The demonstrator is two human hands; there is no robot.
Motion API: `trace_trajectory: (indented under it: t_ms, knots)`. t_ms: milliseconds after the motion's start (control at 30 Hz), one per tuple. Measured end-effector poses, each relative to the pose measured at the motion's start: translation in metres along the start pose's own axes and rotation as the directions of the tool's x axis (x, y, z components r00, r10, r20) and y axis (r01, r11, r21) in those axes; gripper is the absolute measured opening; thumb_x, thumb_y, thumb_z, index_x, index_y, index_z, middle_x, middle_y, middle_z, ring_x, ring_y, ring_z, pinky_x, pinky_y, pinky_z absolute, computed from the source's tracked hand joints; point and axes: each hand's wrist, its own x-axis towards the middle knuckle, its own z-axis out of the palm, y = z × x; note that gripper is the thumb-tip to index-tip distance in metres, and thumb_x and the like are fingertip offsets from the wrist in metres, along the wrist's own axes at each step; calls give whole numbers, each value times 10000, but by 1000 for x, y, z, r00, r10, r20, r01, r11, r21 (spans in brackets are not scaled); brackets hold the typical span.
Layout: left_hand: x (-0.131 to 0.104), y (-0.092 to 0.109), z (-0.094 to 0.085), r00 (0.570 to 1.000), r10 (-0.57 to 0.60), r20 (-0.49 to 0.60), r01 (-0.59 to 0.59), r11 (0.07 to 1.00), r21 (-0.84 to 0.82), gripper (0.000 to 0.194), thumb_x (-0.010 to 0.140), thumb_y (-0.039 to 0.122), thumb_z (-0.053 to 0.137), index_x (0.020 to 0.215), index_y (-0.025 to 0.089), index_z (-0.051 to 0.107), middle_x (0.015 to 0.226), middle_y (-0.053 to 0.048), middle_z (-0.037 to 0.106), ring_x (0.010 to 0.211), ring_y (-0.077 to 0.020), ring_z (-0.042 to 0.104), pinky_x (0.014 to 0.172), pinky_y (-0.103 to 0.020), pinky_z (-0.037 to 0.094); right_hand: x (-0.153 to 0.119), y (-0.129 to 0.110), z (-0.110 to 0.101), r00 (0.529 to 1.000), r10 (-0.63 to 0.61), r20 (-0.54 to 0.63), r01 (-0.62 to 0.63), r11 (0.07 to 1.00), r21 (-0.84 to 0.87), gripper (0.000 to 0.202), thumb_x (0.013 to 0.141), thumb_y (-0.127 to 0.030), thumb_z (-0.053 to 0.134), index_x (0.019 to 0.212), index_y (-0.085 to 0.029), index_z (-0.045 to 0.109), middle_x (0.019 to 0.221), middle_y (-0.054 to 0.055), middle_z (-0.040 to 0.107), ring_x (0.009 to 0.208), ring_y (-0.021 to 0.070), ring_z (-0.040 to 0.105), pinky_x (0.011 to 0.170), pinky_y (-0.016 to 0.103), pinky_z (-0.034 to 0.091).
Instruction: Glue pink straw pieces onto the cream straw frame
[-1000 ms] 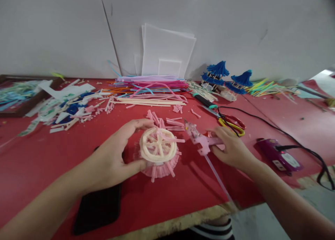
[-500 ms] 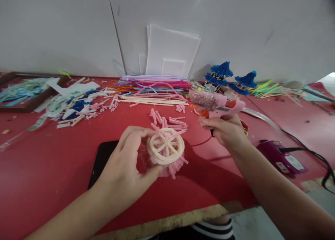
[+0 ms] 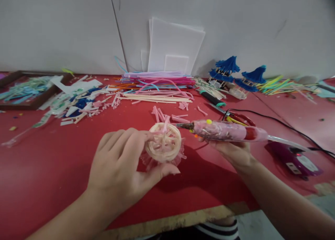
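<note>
Between the thumb and fingers of my left hand [image 3: 125,159] is a round cream wheel-like frame [image 3: 164,158] with spokes inside its ring. A fringe of short pink strips [image 3: 180,152] sticks out beneath it. My right hand [image 3: 235,152] is closed around a pink hot glue gun [image 3: 222,130], whose metal nozzle points left at the upper right of the ring. A clear glue stick [image 3: 285,140] trails from its back end. Just beyond the ring, short cut pink pieces [image 3: 158,114] lie on the red table [image 3: 65,184].
Behind lie bundles of coloured sticks [image 3: 157,79] and white sheets [image 3: 175,41] against the wall. Scraps [image 3: 78,103] and a brown tray [image 3: 34,107] are at left. Blue-roofed models [image 3: 225,67], pliers [image 3: 240,119], a utility knife [image 3: 213,98] and a purple power socket [image 3: 293,159] are at right.
The glue gun has swung level and moved so its nozzle comes to the ring's edge. The ring has tilted in my left hand, and the thumb has slid along its near side.
</note>
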Motion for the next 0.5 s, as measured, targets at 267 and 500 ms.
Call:
trace_trajectory:
  t_ms: [267, 500]
  knots:
    - [27, -26, -3, 992, -92, 85, 121, 879, -460, 278, 841, 274, 627, 1105, 318, 553, 1080, -14, 601, 1057, -265, 573, 980, -459, 449, -1, -19, -2, 986, -145, 83, 149, 988, -49, 65, 784, -278, 636, 725, -269, 662, 692, 20, 668, 590, 205, 624, 544, 322, 518]
    - [33, -37, 4, 978, -17, 210, 150, 757, -636, 349, 794, 110, 697, 1079, 303, 639, 1057, 7, 661, 1026, -197, 626, 942, -326, 503, -2, -19, -1, 979, -193, 71, 197, 979, -56, 38, 776, -254, 622, 754, -255, 653, 688, 34, 670, 584, 210, 629, 529, 321, 510]
